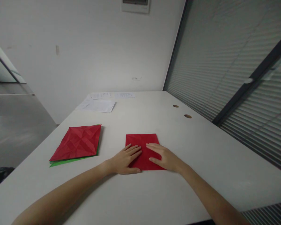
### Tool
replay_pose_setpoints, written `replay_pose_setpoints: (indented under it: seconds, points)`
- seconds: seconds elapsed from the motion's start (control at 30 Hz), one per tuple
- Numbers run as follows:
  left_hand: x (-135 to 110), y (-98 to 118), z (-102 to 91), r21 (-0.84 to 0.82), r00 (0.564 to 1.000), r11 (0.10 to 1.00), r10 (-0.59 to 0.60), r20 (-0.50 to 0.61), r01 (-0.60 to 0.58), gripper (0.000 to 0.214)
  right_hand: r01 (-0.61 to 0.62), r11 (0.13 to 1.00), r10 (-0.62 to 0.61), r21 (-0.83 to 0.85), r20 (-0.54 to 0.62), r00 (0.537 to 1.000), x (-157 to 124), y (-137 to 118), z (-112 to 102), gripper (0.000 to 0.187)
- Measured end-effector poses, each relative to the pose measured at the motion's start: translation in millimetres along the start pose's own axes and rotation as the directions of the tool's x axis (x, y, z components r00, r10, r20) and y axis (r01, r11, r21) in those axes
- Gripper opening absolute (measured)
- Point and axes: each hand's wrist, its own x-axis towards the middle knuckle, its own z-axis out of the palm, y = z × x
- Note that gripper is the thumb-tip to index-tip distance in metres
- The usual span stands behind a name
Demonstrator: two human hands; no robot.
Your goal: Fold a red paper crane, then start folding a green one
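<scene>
A red sheet of paper (pixel 142 139), roughly square, lies flat on the white table in front of me. My left hand (pixel 127 159) rests on its left side, fingers stretched out and thumb near the lower edge. On the right side of the paper lies my right hand (pixel 165 157), with its fingers extended and the thumb apart. Both palms face down, and neither hand grips anything. To the left sits a creased red sheet (pixel 81 142) on top of green paper (pixel 65 162), whose edges stick out below and at the right.
White printed papers (pixel 99 105) lie at the far left of the table (pixel 140 200). Two round holes (pixel 187 116) pierce the tabletop near the right edge, beside a window with blinds (pixel 213 72). A black bag (pixel 0 175) is at the lower left, off the table.
</scene>
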Motion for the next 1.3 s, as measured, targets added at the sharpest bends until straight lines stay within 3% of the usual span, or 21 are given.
replay_pose_setpoints:
  seconds: [0.17,0.43,0.6,0.77,0.83,0.93,1.0,1.2,1.3]
  points:
    - [-0.4,-5.4,0.3,-0.056,0.998,0.998,-0.003,0.068,0.007,0.098,-0.009,1.000,0.008,0.008,0.180,0.984,-4.0,-6.2,0.6,0.093]
    - [-6.2,-13.2,-10.3,-0.123,0.994,0.991,0.068,0.085,-0.057,0.092,-0.033,0.998,0.020,0.055,0.225,0.974,-5.9,-10.0,-8.3,0.075]
    - [-9.7,-13.4,-15.1,-0.138,0.993,0.987,0.091,0.077,-0.079,0.096,-0.085,0.987,0.048,0.133,0.262,0.964,-12.9,-0.6,-21.5,0.080]
    - [-12.9,-14.0,-15.9,-0.164,0.999,0.985,0.053,0.004,-0.052,0.108,-0.202,0.945,0.159,0.256,0.180,0.971,-17.9,14.8,-35.0,0.066]
    - [-11.3,-14.0,-12.3,-0.132,0.999,0.991,0.027,-0.042,-0.033,0.090,-0.227,0.924,0.184,0.307,0.163,0.969,-17.7,21.4,-36.3,0.058]
    - [-6.8,-14.8,-4.7,-0.096,0.994,0.995,-0.005,-0.111,-0.006,0.046,-0.225,0.914,0.191,0.338,0.133,0.973,-17.6,32.0,-36.4,0.046]
    - [-4.1,-16.0,-0.3,-0.103,0.988,0.995,-0.020,-0.150,0.004,0.037,-0.206,0.908,0.178,0.365,0.109,0.978,-18.7,38.5,-37.3,0.038]
    - [-4.2,-15.3,5.2,-0.190,0.964,0.976,-0.151,-0.219,0.110,0.038,-0.164,0.822,0.181,0.546,0.023,0.983,-15.5,48.4,-37.0,0.038]
    - [-6.1,-13.6,9.0,-0.259,0.934,0.950,-0.245,-0.262,0.176,0.059,-0.155,0.795,0.244,0.587,-0.074,0.967,-6.4,51.3,-26.1,0.041]
